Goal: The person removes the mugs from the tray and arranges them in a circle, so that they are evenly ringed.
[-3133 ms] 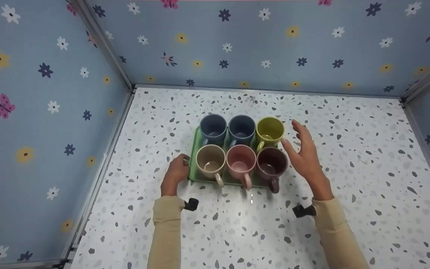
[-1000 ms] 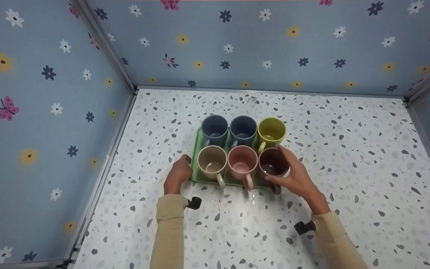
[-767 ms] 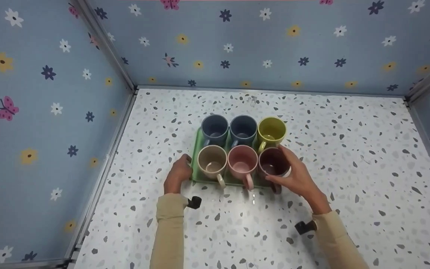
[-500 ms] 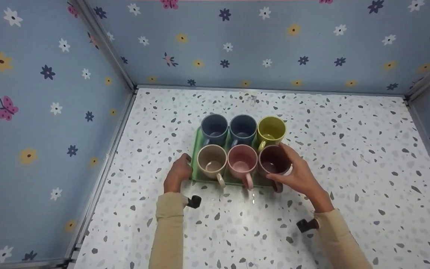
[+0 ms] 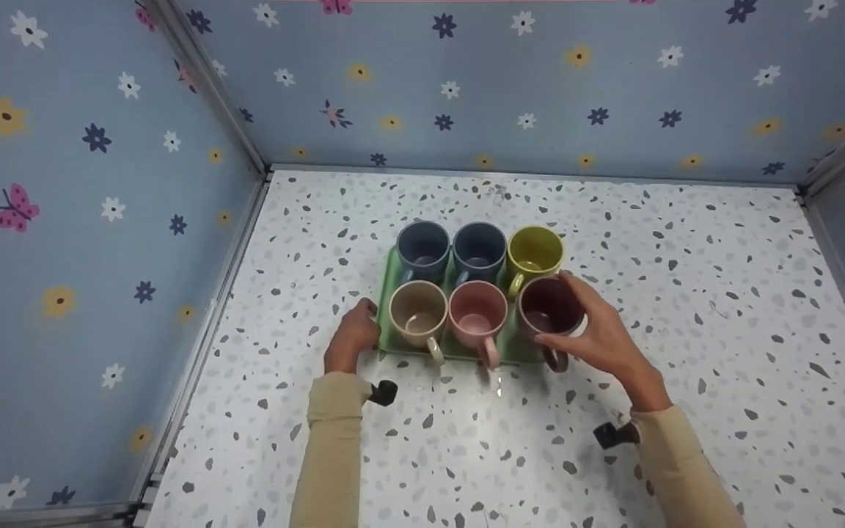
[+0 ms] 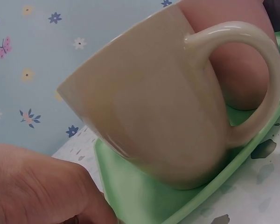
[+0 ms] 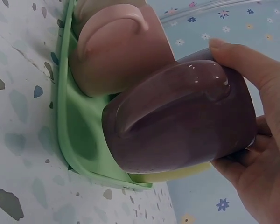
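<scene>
Right hand (image 5: 598, 334) curled round maroon mug (image 5: 549, 312) at near right of tray (image 5: 387, 293), left hand (image 5: 353, 339) gripping tray's left edge.

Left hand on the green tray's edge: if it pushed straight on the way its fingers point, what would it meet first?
Most likely the beige ceramic mug. The left hand grips the green plastic tray at its left edge, and that mug stands nearest; depth is hard to judge.

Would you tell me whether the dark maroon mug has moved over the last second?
Yes. The maroon mug, gripped by the right hand, has shifted right and lifted from the green tray, away from the pink mug.
</scene>
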A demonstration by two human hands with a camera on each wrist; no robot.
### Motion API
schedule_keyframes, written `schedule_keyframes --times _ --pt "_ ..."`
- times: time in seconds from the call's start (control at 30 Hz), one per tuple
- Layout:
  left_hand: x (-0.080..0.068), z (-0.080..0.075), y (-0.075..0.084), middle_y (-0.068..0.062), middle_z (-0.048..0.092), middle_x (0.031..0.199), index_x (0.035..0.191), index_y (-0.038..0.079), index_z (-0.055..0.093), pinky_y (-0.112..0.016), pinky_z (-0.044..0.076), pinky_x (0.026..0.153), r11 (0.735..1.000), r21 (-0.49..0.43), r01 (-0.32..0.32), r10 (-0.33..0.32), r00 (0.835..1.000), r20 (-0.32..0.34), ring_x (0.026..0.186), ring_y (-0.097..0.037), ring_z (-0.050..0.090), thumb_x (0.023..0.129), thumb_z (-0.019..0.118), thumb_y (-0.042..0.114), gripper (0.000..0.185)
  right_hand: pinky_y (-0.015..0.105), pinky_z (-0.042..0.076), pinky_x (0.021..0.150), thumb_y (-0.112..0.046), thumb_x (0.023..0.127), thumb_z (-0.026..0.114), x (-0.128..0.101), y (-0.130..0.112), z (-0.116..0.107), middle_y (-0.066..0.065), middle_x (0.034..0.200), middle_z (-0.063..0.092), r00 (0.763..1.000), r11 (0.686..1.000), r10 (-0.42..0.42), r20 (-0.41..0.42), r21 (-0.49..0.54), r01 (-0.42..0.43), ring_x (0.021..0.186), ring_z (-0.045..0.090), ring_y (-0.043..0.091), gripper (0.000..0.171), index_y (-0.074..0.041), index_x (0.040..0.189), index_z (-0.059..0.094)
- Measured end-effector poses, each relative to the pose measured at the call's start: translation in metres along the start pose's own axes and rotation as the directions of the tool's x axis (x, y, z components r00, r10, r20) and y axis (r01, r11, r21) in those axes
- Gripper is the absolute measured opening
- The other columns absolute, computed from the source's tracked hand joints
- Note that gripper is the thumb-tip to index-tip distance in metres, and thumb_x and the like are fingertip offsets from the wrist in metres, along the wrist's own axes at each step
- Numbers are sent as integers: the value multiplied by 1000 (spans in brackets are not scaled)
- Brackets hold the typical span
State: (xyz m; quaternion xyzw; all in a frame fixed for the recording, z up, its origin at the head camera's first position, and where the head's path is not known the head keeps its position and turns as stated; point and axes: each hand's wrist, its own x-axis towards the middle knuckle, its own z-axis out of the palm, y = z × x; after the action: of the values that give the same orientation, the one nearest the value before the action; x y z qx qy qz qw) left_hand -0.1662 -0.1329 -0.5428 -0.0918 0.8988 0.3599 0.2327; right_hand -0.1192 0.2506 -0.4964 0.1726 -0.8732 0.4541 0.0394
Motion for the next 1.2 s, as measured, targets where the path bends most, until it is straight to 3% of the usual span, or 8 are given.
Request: schedule_keyframes --times 0.2,0.43,0.77,0.93,1.2 --pt "1 2 -1 -21 58 117 124 3 47 -40 45 82 1000 -6 -3 3 1000 -4 99 -31 55 79 45 -1 46 51 34 106 -30 65 88 1 -1 -12 9 141 48 1000 1000 -23 -3 -20 23 129 46 29 98 -11 146 37" --pt "1 3 -1 -18 58 116 125 5 47 -36 44 76 1000 -7 23 -23 1000 -1 95 -28 55 80 45 -1 45 54 31 107 -27 66 88 6 0 -33 17 145 43 999 999 15 -33 -48 -17 132 42 35 98 -3 145 36" --pt "1 2 -2 -19 58 120 125 4 47 -37 44 78 1000 4 4 -4 1000 -7 95 -29 55 80 44 -1 45 53 30 108 -25 68 86 14 17 -74 16 146 42 980 986 155 -122 -49 -162 133 40 34 100 -8 149 31" --pt "1 2 0 -17 57 121 126 5 47 -39 44 83 1000 2 24 -24 1000 6 99 -28 54 81 45 1 45 54 29 108 -30 70 85 17 32 -87 17 148 39 960 966 246 -136 -48 -254 135 38 36 102 -9 151 27" --pt "0 2 -2 -17 59 115 125 6 48 -37 45 79 1000 -1 17 -17 1000 -8 96 -28 56 79 46 0 46 55 31 106 -34 73 82 16 58 -101 17 152 33 933 938 337 -127 -36 -344 137 35 37 103 -13 153 20"
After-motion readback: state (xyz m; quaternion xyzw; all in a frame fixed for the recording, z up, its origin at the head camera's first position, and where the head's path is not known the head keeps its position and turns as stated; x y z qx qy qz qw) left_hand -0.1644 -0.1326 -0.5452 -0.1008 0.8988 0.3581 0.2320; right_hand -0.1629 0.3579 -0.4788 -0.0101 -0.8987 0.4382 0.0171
